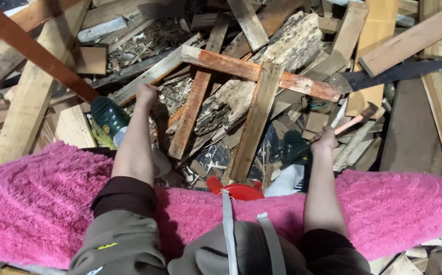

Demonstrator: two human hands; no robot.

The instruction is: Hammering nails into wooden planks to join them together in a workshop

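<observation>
My left hand (147, 94) reaches forward and rests closed against the end of a long wooden plank (149, 76) in a heap of scrap wood. My right hand (324, 138) grips the orange-pink handle of a hammer (355, 119), whose head points up and to the right. Between my hands lies a nailed wooden frame (254, 102) of reddish slats, over a rotten, crumbling log (282, 51). My dark green rubber boots (108, 115) stand among the debris.
A fluffy pink cover (37, 198) spreads across my lap. A red object (238, 190) pokes out at its front edge. Boards, planks and splinters are piled everywhere; a dark saw blade (399, 73) lies at right, and a reddish beam (32, 51) crosses upper left.
</observation>
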